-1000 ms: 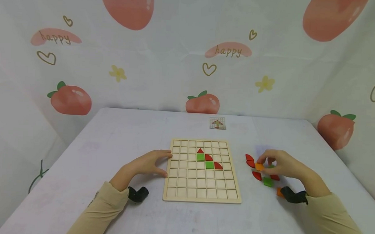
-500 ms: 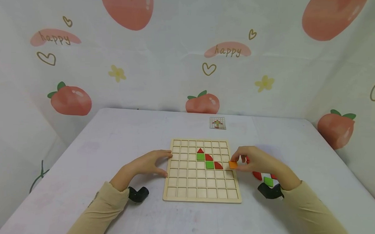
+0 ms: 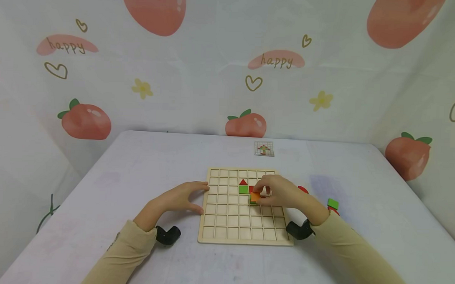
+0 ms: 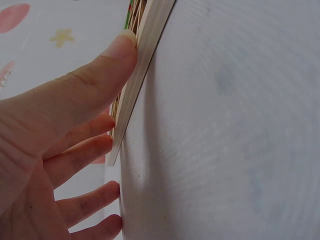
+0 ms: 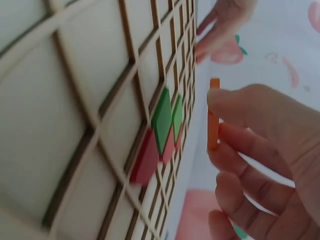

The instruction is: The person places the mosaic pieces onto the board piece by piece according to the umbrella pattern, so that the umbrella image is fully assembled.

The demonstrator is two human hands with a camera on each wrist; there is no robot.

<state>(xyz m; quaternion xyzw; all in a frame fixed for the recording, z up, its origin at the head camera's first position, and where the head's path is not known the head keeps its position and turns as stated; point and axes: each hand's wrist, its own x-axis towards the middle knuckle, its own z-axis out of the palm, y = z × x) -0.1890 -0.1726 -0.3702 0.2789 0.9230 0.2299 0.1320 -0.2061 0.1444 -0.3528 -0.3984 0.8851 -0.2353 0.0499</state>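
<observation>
A wooden grid board (image 3: 221,221) lies on the table. My right hand (image 3: 284,193) pinches an orange square tile (image 3: 255,197) between thumb and fingers above the board; in the right wrist view the tile (image 5: 213,115) is edge-on, apart from the grid. Set in the cells are a red triangle (image 3: 243,182), a green square (image 3: 243,189), and a second green square and red quarter-round pieces (image 5: 146,157), partly hidden by the right hand in the head view. My left hand (image 3: 178,197) touches the board's left edge, thumb and fingers spread and fairly straight.
Behind the board lies a small pattern card (image 3: 264,148). Right of the board are loose pieces: a red one (image 3: 303,189), a green square (image 3: 333,203) and a red one beneath it; my right forearm hides others. A printed curtain (image 3: 199,74) hangs behind the table.
My right hand has carried the orange tile left from the loose pieces, over the board's right edge, to above the green and red pieces. The left hand stays in place.
</observation>
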